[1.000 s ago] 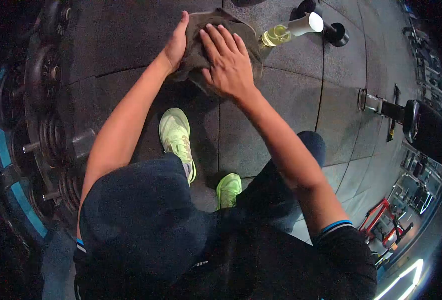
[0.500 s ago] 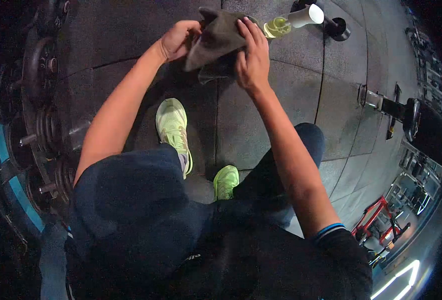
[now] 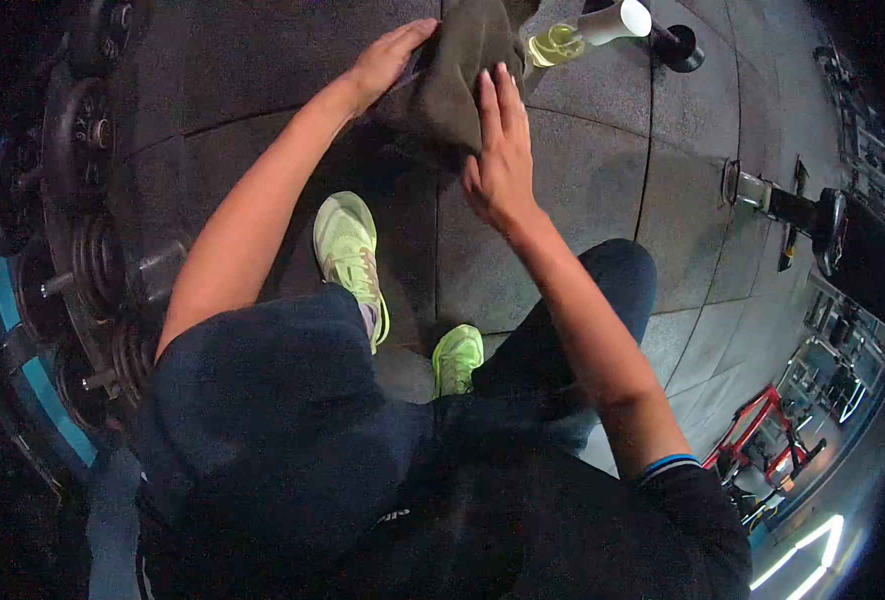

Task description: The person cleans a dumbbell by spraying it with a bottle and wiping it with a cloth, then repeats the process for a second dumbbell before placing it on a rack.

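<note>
A dark grey-brown cloth is between my two hands at the top of the view, and its upper part runs out of frame. My left hand touches its left edge with fingers stretched out. Flat on its right side lie the fingers of my right hand, with the thumb apart near the lower edge. What is under the cloth is hidden. Just right of it is a clear bottle of yellow-green liquid with a white top.
Weight plates on a rack line the left side. Dark floor tiles lie beneath me, with my light-green shoes below the cloth. A black dumbbell-like piece is beyond the bottle. Gym equipment stands at right.
The cloth has shifted upward and lies more spread. My left hand has gone from bent fingers on the cloth to stretched fingers, higher up. My right hand has slid slightly down.
</note>
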